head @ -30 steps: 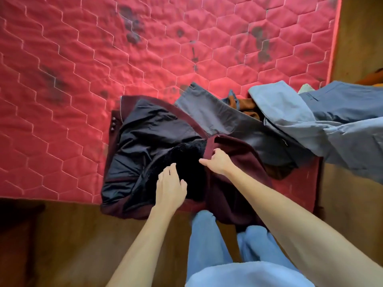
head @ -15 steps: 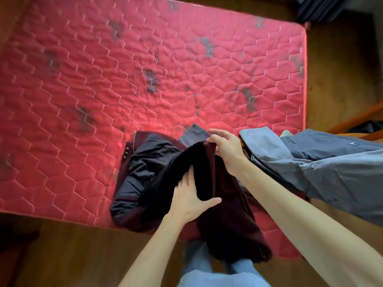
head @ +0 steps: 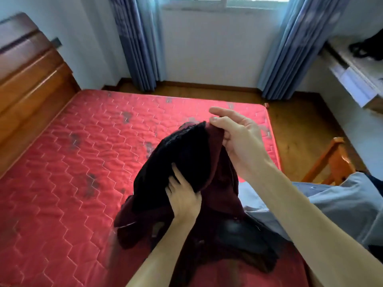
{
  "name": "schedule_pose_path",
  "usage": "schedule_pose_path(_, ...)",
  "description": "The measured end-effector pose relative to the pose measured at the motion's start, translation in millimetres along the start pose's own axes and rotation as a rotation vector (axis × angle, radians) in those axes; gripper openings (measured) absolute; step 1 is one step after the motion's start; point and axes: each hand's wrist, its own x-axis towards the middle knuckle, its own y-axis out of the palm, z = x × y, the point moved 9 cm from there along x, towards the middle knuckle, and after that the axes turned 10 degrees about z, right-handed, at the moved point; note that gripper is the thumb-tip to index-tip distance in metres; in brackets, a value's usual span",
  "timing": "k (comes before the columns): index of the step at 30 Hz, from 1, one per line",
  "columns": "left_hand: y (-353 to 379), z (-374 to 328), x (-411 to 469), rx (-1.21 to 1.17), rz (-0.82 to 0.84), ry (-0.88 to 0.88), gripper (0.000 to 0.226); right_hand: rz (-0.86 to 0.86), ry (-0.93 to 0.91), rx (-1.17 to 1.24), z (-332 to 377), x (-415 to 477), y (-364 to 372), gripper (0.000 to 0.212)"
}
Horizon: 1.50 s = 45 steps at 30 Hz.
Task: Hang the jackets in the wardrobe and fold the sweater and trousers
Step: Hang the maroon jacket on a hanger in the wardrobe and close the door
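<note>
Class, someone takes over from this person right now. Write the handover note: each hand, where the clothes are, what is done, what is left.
Left hand: gripping the maroon jacket at its black fleece lining, lifted above the mattress.
Right hand: pinching the jacket's upper edge between thumb and fingers, other fingers loose.
Grey clothes: piled at the right, by the bed's edge; which garments they are is unclear.
Wardrobe: not in view.
Done: nothing visibly hung or folded.
Left: hang this jacket and any other, then fold the sweater and trousers.

Daylit window [head: 223,1], motion blur, edge distortion
</note>
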Motion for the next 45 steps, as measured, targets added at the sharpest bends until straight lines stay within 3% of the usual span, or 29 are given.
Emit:
schedule_pose_path(6,-80.7,-53.2,38.2,-0.283,0.040,0.329,0.071,-0.120,-0.158,0.118,82.1,0.5,-55.2,0.021)
schedule_pose_path(9,-148.7,-101.0,44.1,-0.423,-0.029,0.511,0.057,-0.185,-0.193,0.152,96.6,11.9,-97.1,0.026)
schedule_pose_path(13,-238.9,-138.3,56.6,-0.548,-0.177,0.523,0.044,-0.153,-0.114,0.178,79.2,29.1,-138.9,0.041)
schedule_pose_path(15,-264.6,-155.8,64.2,-0.575,-0.207,0.518,0.043,-0.068,-0.074,-0.014,70.7,28.7,-137.0,0.053)
schedule_pose_path(19,-270.3,-207.3,79.9,-0.655,-0.118,0.443,0.038,0.161,-0.147,-0.597,60.6,13.4,-85.7,0.034)
schedule_pose_path(21,-264.7,-224.1,88.4,-0.820,-0.079,0.319,0.035,0.249,-0.157,-0.806,48.3,0.5,-60.1,0.026)
schedule_pose_path(22,-261.0,-229.3,89.8,-0.926,-0.060,0.237,0.033,0.260,-0.144,-0.922,42.0,-6.1,-52.1,0.042)
schedule_pose_path(25,-255.7,-249.9,86.3,-1.102,-0.026,0.105,0.031,0.280,-0.019,-1.044,18.5,-19.5,-34.4,0.122)
schedule_pose_path(26,-256.6,-257.3,85.7,-1.135,-0.020,0.100,0.033,0.252,-0.005,-1.062,14.6,-20.2,-30.0,0.135)
schedule_pose_path(28,-261.6,-268.9,86.4,-1.206,-0.003,0.104,0.036,0.107,-0.036,-1.124,17.8,-10.4,-29.5,0.140)
schedule_pose_path(30,-273.6,-275.0,88.0,-1.274,-0.004,0.119,0.038,-0.043,-0.101,-1.124,32.2,3.7,-36.3,0.127)
schedule_pose_path(33,-302.9,-275.2,87.7,-1.301,-0.051,0.142,0.038,-0.134,-0.318,-1.044,72.6,16.6,-45.9,0.056)
schedule_pose_path(35,-324.9,-266.6,87.4,-1.324,-0.098,0.145,0.027,-0.168,-0.409,-1.073,105.4,17.7,-57.5,0.028)
schedule_pose_path(38,-351.5,-249.3,92.6,-1.376,-0.097,0.164,0.014,-0.231,-0.510,-1.205,158.2,15.6,-81.9,0.017)
schedule_pose_path(42,-375.2,-246.9,95.2,-1.413,-0.084,0.208,0.033,-0.244,-0.510,-1.397,204.0,26.6,-95.8,0.023)
schedule_pose_path(45,-397.4,-263.6,86.2,-1.434,-0.095,0.271,0.027,-0.241,-0.526,-1.379,218.9,30.9,-95.8,0.020)
